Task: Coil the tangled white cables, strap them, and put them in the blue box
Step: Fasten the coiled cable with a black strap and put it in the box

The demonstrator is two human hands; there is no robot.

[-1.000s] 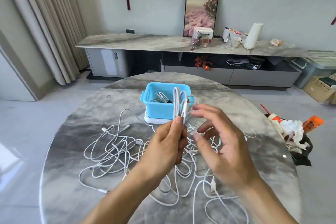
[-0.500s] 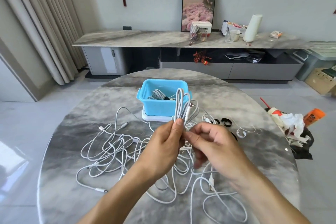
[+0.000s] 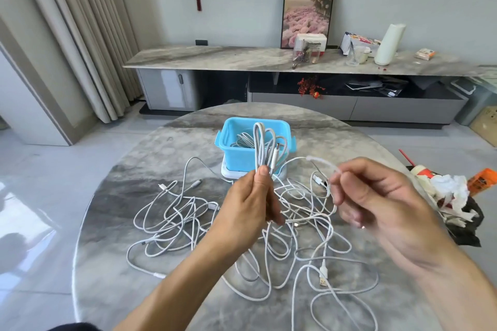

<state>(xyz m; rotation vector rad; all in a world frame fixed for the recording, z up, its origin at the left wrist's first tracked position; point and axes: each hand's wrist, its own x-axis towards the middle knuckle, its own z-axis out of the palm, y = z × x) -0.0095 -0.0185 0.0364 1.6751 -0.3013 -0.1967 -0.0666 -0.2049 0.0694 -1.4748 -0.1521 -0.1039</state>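
My left hand (image 3: 252,204) pinches the coiled cable (image 3: 265,148) at mid-bundle; my right hand (image 3: 376,201) pinches a thin strap (image 3: 324,164). Cable likely light, limp: grip where loops cross.

A white carton (image 3: 315,41) on the long sideboard (image 3: 215,58), far beyond both grips and past the tabletop, carries dark lettering that seems to read "Panasonic", though its first letters sit behind a clear holder. A printed packet (image 3: 359,41) further right on the same sideboard shows coloured print too small to read.
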